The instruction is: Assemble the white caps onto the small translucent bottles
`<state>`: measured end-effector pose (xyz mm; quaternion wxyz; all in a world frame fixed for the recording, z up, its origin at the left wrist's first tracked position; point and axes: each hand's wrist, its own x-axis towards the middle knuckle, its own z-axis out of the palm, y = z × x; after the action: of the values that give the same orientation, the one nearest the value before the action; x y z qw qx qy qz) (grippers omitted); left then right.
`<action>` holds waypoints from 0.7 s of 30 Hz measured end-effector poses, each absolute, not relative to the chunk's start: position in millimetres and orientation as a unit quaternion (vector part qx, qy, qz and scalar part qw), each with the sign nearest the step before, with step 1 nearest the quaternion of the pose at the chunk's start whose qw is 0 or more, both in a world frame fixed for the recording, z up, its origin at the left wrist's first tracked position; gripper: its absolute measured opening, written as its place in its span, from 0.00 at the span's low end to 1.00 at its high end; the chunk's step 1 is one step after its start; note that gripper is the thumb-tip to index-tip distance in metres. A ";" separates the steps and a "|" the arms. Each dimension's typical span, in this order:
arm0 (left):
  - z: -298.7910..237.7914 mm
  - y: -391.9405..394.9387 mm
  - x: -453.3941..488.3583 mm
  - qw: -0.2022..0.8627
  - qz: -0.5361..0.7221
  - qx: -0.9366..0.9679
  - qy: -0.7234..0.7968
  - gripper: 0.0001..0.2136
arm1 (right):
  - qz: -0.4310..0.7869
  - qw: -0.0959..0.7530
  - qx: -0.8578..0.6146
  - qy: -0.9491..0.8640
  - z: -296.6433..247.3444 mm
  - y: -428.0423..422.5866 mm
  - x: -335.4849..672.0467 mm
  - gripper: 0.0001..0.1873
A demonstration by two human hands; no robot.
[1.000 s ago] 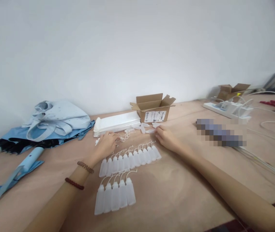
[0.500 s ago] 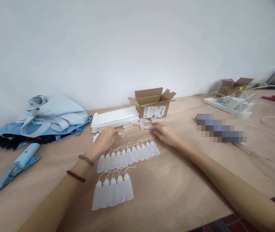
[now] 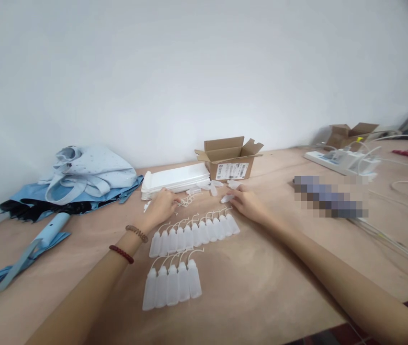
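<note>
My right hand (image 3: pixel 249 205) pinches a small translucent plastic bottle (image 3: pixel 227 198) by its end, low over the table. My left hand (image 3: pixel 161 207) is closed beside a small heap of thin white curved tubes (image 3: pixel 188 200); what its fingertips hold, if anything, is hidden. Small white pieces (image 3: pixel 146 206) peek out behind the left hand. More loose bottles (image 3: pixel 213 189) lie beyond, between both hands. In front of the hands, several bottles with bent tubes lie side by side in a long back row (image 3: pixel 195 234) and a shorter front row (image 3: pixel 172 285).
An opened cardboard box (image 3: pixel 231 165) stands behind the loose bottles, beside a stack of white packets (image 3: pixel 175 177). On the left lie a pale blue bag (image 3: pixel 92 167) and a blue umbrella (image 3: pixel 51 230). A power strip (image 3: pixel 344 163) with cables and a second box (image 3: pixel 351 134) are at the right.
My right hand has taken hold of one loose bottle and drawn it slightly nearer. My left hand stays by the tubes. The whole view has shifted a little.
</note>
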<state>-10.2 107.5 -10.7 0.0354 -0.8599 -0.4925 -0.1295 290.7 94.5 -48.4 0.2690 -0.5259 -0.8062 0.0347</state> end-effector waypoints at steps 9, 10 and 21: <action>11.1 105.0 -12.6 0.087 -0.161 -0.855 -0.486 0.09 | 0.019 0.279 -0.503 -0.818 -53.8 98.3 296.2 0.11; 15.5 102.5 -14.0 0.098 -0.171 -0.854 -0.482 0.08 | 0.023 0.276 -0.506 -0.817 -54.3 98.5 296.6 0.11; 17.1 60.1 -17.6 0.288 -0.219 -0.833 -0.419 0.09 | 0.027 0.340 -0.493 -0.800 -41.5 95.7 299.9 0.11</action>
<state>-17.6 60.1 17.1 0.2883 -0.8326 -0.4190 -0.2191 299.9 95.7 -41.5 0.3405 -0.4926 -0.8004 0.0270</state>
